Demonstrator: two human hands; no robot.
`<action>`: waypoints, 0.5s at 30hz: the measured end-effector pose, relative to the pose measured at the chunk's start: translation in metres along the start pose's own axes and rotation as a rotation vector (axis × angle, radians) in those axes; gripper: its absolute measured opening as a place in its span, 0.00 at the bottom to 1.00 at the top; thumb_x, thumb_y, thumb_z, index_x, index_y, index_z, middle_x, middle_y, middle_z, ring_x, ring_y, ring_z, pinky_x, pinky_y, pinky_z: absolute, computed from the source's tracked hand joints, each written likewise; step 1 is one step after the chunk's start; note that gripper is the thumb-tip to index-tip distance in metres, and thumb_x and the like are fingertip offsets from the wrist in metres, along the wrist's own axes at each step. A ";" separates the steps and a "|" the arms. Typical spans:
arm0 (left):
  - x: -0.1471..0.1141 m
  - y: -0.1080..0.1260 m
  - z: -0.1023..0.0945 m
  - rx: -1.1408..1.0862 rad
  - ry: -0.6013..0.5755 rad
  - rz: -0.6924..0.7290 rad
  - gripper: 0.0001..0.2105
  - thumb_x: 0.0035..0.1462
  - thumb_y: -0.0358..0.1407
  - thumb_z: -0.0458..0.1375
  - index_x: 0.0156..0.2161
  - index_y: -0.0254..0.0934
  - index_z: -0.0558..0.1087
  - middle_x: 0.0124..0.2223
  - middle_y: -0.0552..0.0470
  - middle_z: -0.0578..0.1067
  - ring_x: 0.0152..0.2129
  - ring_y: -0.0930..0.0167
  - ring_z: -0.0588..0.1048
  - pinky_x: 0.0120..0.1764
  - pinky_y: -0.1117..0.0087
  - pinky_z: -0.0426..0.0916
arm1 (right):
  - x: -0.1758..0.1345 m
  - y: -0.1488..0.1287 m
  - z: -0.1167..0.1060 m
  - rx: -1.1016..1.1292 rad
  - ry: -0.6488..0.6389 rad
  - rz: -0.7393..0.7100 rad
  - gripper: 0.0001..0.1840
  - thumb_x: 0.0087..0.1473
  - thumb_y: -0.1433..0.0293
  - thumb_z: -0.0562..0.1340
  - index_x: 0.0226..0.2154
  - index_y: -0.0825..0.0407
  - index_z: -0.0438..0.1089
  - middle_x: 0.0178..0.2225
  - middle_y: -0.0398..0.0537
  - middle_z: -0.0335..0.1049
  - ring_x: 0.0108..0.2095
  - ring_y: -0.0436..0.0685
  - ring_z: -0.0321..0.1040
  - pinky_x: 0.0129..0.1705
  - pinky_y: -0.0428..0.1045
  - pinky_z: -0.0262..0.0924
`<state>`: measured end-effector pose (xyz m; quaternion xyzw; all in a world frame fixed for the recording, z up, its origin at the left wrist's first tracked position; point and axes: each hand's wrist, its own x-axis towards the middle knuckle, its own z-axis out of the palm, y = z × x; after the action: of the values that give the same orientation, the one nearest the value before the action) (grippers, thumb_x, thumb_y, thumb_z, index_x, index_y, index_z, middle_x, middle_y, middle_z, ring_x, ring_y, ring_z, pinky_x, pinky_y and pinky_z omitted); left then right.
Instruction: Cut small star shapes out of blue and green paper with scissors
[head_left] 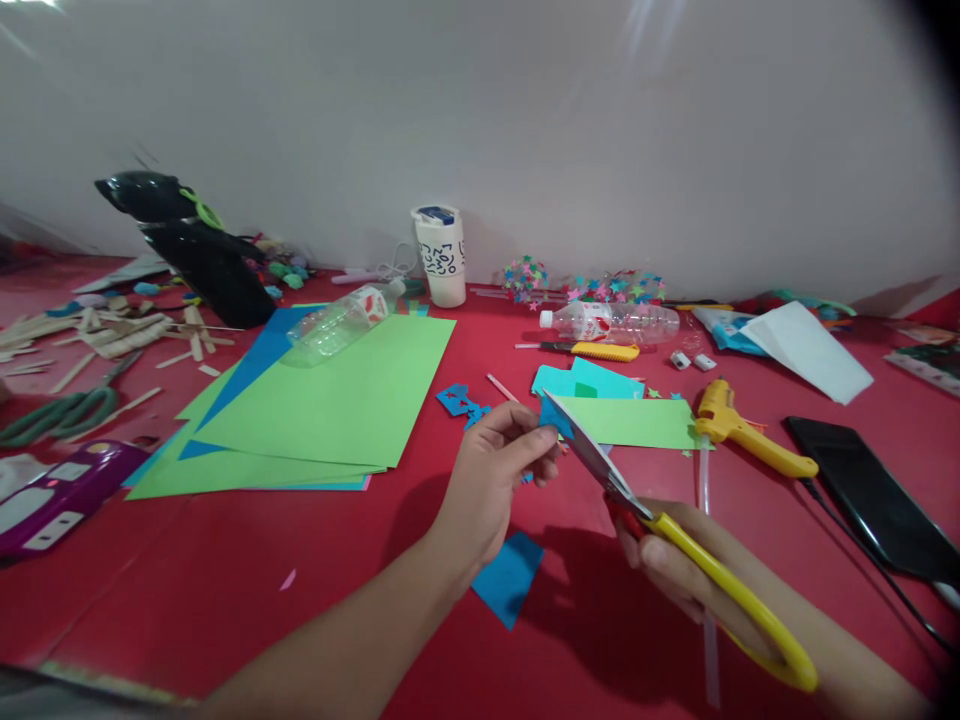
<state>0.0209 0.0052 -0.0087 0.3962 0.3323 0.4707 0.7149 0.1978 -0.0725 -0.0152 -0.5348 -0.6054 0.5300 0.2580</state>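
Note:
My left hand (495, 465) pinches a small piece of blue paper (553, 415) between thumb and fingers. Yellow-handled scissors (724, 570) are gripped in my right hand (667, 560), their blades pointing up and left at the blue paper. The blade tips overlap the paper's edge; whether they are cutting I cannot tell. Below my hands a larger blue paper piece (510, 578) lies on the red table. Blue paper scraps (459, 402) with cut-out holes sit just beyond my left hand, and a light green paper strip (637, 422) lies behind the scissors.
Green and blue sheets (337, 400) lie left, under a clear plastic bottle (345, 325). A yellow glue gun (750, 430) and black phone (874, 500) are right. A yellow cutter (604, 351), second bottle (622, 323), white tumbler (441, 258) and black flask (199, 250) stand or lie farther back.

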 end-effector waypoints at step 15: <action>0.001 -0.002 -0.002 0.022 -0.008 0.009 0.05 0.49 0.31 0.58 0.27 0.36 0.65 0.22 0.58 0.69 0.18 0.80 0.66 0.23 0.78 0.59 | -0.001 -0.005 0.005 -0.005 0.068 0.079 0.29 0.47 0.41 0.50 0.21 0.49 0.50 0.12 0.32 0.47 0.13 0.43 0.42 0.15 0.44 0.36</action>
<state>0.0205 0.0058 -0.0112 0.4074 0.3329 0.4689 0.7095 0.1924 -0.0744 -0.0122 -0.5767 -0.5758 0.5199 0.2560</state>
